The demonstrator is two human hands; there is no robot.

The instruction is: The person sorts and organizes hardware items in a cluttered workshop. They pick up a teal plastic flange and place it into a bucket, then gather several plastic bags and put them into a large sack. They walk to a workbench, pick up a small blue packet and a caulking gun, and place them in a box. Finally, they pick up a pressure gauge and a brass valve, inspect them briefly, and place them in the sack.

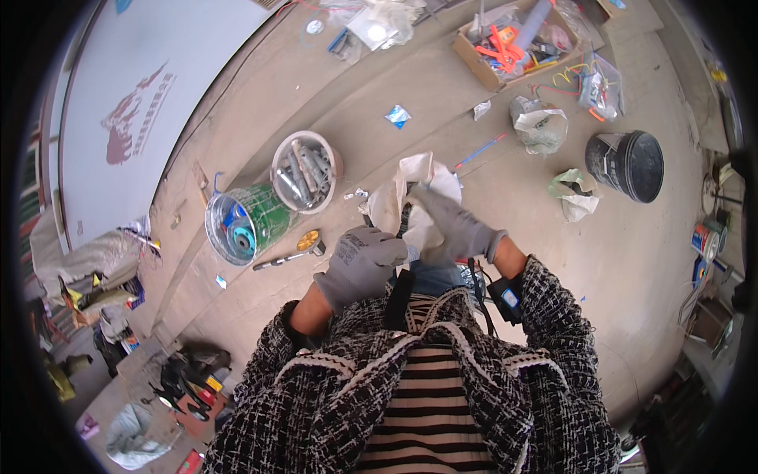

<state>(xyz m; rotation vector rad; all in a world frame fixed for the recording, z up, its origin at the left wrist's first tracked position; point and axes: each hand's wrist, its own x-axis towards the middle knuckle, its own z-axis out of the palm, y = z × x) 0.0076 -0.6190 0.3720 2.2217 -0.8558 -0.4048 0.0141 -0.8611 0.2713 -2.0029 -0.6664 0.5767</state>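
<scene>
A white woven sack (384, 198) stands in front of me with its mouth rolled open and dark contents just visible inside. At its near left edge, my left hand (359, 262) in a grey glove is closed, its fingers gripping the sack's rim. Over the right side of the mouth is my right hand (456, 227), also gloved in grey and smeared by motion. Its fingers are partly lost in the blur and among the sack's folds, so whether they hold anything cannot be seen.
To the left are a white bucket of grey metal parts (306, 175), a tipped clear bucket (242, 231) and a hammer-like tool (290, 256). Rightward lie a black bucket (641, 167) and small sacks (540, 125). A cardboard box of tools (483, 69) sits at the far side.
</scene>
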